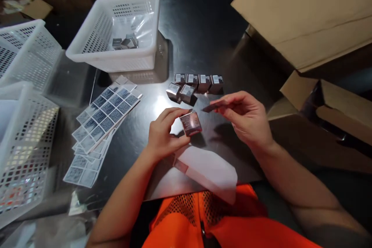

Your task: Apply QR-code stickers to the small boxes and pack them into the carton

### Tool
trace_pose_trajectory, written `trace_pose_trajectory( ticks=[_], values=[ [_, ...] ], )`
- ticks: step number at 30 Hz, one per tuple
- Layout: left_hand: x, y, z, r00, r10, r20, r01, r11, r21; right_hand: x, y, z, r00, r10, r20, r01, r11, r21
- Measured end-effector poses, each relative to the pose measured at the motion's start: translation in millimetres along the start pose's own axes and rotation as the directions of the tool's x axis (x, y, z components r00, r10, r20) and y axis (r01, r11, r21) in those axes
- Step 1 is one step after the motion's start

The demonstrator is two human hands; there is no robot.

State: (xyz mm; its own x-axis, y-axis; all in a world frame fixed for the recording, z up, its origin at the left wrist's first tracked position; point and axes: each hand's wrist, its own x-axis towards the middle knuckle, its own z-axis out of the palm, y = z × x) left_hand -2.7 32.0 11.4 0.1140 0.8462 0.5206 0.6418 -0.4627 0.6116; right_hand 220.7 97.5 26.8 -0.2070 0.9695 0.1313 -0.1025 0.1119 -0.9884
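Observation:
My left hand (pixel 164 133) grips a small dark box (pixel 191 123) by its edges, tilted so that a face with fine print shows. To its right, my right hand (pixel 247 118) pinches a thin, dark, flat piece (pixel 214 105) between thumb and fingers, apart from the box. Whether that piece is a label I cannot tell. Just beyond both hands, several small boxes (pixel 204 82) with white barcode labels stand in two rows. Below the left hand, a whitish translucent strip (pixel 210 166) with a reddish patch lies at the table's front edge.
Overlapping sheets of dark printed labels (pixel 107 112) lie left on the metal table (pixel 200 35). Behind them stands a white basket (pixel 113 62) with a plastic bag and a few small boxes. More white baskets (pixel 31 58) line the left. Large cardboard boxes (pixel 314 15) crowd the right.

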Motion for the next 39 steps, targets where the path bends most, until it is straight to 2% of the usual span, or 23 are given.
trace_pose_trajectory(
  ticks=[2, 4, 6, 9, 13, 22, 30, 35, 39],
  values=[
    [-0.3, 1.2, 2.0, 0.997, -0.030, 0.076, 0.029, 0.999, 0.016, -2.1, -7.0, -1.7, 0.987, 0.113, 0.112, -0.117, 0.993, 0.031],
    [-1.3, 1.0, 4.1, 0.989, -0.050, 0.138, 0.044, 0.998, 0.044, -3.8, -10.4, -1.8, 0.943, 0.215, 0.256, -0.229, 0.973, 0.028],
    [-2.5, 0.4, 5.6, 0.981, -0.064, 0.182, 0.050, 0.996, 0.076, -3.9, -10.4, -2.5, 0.895, 0.283, 0.345, -0.300, 0.954, -0.003],
    [-3.8, -0.3, 6.3, 0.969, -0.073, 0.235, 0.048, 0.993, 0.112, -2.7, -8.3, -5.0, 0.862, 0.347, 0.370, -0.362, 0.932, -0.029],
    [-4.4, -1.0, 6.6, 0.962, -0.034, 0.271, -0.012, 0.986, 0.163, -2.1, -8.2, -6.0, 0.824, 0.403, 0.399, -0.419, 0.907, -0.051],
    [-5.3, -0.8, 6.4, 0.948, 0.042, 0.316, -0.116, 0.969, 0.219, -3.7, -5.5, -2.6, 0.817, 0.416, 0.398, -0.415, 0.905, -0.093],
    [-6.6, -3.1, 3.7, 0.937, 0.032, 0.349, -0.106, 0.975, 0.193, -3.4, -5.6, -0.6, 0.829, 0.428, 0.361, -0.425, 0.901, -0.091],
    [-6.9, -2.8, 5.4, 0.947, 0.081, 0.309, -0.146, 0.970, 0.193, -3.7, -4.6, -1.9, 0.829, 0.409, 0.382, -0.411, 0.908, -0.081],
    [-6.9, -2.6, 5.2, 0.946, 0.076, 0.316, -0.144, 0.970, 0.197, -3.4, -5.2, -1.3, 0.831, 0.416, 0.370, -0.416, 0.905, -0.083]
  ],
)
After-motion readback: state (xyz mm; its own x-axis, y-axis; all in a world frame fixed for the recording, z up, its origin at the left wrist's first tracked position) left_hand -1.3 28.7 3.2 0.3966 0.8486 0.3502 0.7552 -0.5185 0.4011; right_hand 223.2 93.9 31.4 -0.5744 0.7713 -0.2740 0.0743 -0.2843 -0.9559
